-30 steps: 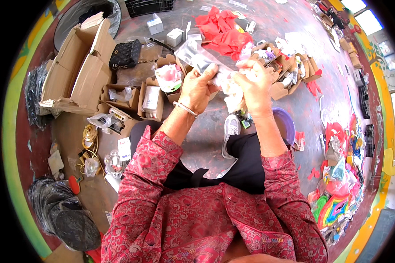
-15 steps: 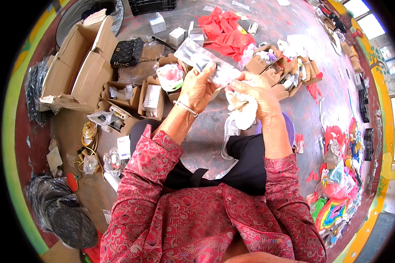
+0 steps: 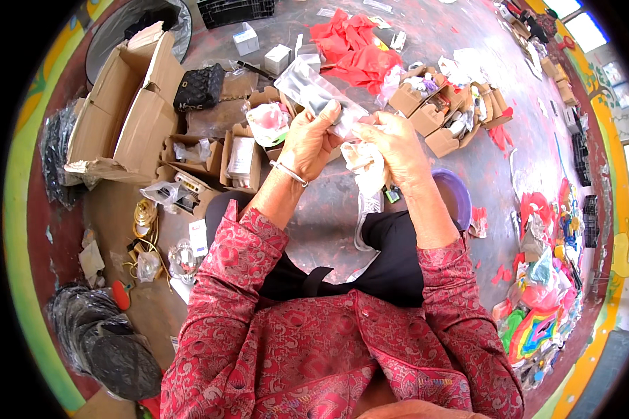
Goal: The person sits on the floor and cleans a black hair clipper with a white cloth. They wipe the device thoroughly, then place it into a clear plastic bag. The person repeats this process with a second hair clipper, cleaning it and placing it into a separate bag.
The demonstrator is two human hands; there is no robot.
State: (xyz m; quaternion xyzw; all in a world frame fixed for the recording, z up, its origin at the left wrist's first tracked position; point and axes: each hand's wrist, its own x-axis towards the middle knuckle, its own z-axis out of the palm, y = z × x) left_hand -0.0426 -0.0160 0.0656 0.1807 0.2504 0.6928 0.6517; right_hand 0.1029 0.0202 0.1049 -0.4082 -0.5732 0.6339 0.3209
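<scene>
My left hand (image 3: 310, 143) grips a long clear plastic bag (image 3: 302, 82), its thumb pressed on top. Something grey lies inside the bag, too blurred to name. At the bag's near right end, the fingers of my right hand (image 3: 393, 143) are pinched together on the plastic. A crumpled off-white cloth (image 3: 367, 167) hangs from the palm of that same hand. Below the cloth, a small dark and green object (image 3: 393, 195) shows near my shoe (image 3: 367, 209).
Left stand a large cardboard box (image 3: 94, 133), a black quilted handbag (image 3: 198, 86) and small cartons, one with a white box (image 3: 242, 159). Right are cardboard bins (image 3: 432, 120) of small items, a purple bucket (image 3: 461, 187) and a colourful heap (image 3: 538, 293). Red cloth (image 3: 360, 59) lies ahead.
My right hand has shifted slightly left, closer to my left hand, with the cloth. More of the purple bucket and the small green object now show. Both hands keep hold of the bag.
</scene>
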